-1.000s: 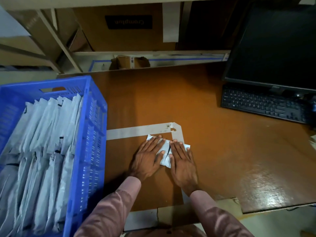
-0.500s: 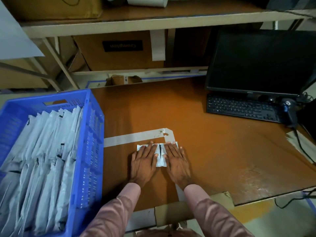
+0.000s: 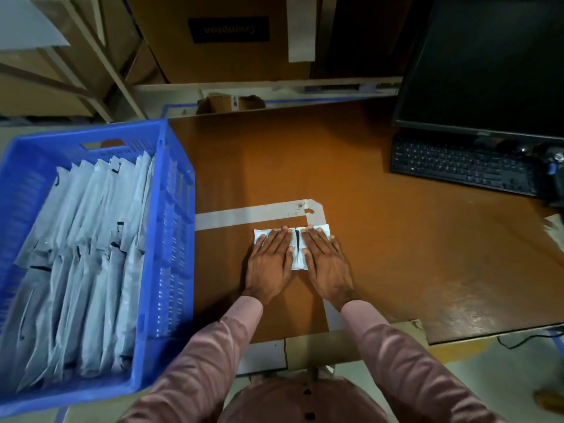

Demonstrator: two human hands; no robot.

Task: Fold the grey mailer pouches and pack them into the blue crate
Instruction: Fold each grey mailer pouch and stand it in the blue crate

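**Both palms flat on a folded pouch**

Head view: left hand [image 3: 268, 264] and right hand [image 3: 326, 262] press a folded grey mailer pouch [image 3: 296, 254] with straight fingers on the table [image 3: 396, 254]; the packed blue crate [image 3: 171, 239] sits at nine o'clock

Left hand [image 3: 268, 264], right hand [image 3: 326, 264] flat on folded pouch [image 3: 296, 254], blue crate [image 3: 171, 239] seemingly full

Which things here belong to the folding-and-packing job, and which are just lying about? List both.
Job: folded pouch pressed flat by left hand and right hand; blue crate; packed pouches inside it.

Lying about: keyboard; monitor; cardboard box; tape outline on the table.
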